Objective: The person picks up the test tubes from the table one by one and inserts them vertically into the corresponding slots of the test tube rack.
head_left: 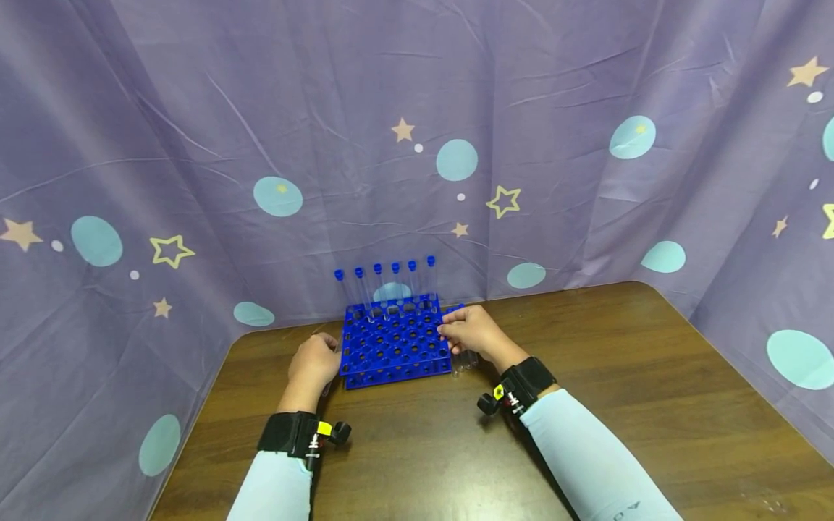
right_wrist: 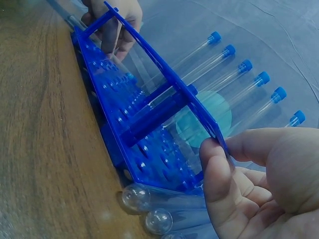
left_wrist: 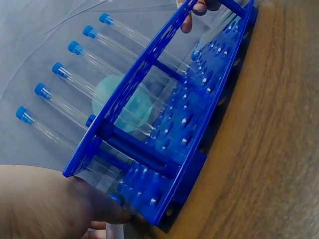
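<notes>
A blue two-tier test tube rack (head_left: 394,336) stands on the table, with a row of clear test tubes with blue caps (head_left: 395,268) upright along its back. My right hand (head_left: 472,334) pinches the rim of the upper tier at the right end, with thumb and index finger on either side. Beneath that hand, several more test tubes (right_wrist: 159,219) lie beside the rack, rounded ends forward. At the left end, my left hand (head_left: 315,362) reaches down low beside the rack. Its thumb and fingers close around a capped test tube (left_wrist: 115,230) near the blue cap, partly hidden by the thumb.
The brown wooden table (head_left: 443,449) extends forward and to both sides of the rack. Close behind the rack hangs a purple curtain (head_left: 339,224) patterned with stars and pale blue ovals.
</notes>
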A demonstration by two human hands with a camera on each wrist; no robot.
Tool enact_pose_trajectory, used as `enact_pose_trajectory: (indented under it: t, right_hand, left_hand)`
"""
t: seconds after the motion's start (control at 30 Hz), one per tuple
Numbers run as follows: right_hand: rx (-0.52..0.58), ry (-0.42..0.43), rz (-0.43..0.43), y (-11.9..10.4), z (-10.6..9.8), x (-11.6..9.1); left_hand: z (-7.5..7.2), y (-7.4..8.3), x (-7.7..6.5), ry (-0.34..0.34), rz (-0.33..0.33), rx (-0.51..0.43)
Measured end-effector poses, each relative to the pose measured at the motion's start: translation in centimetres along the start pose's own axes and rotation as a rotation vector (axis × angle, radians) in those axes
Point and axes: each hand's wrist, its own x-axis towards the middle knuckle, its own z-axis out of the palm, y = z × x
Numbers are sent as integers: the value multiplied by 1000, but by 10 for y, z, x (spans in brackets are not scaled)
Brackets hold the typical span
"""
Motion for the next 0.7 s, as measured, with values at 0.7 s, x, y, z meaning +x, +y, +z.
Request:
enact_pose_trajectory:
  t: [0.7]
  right_hand:
    - [2,-17,1,-1,0,-1]
  left_hand:
    - [-1,1,1,-15,-13,31]
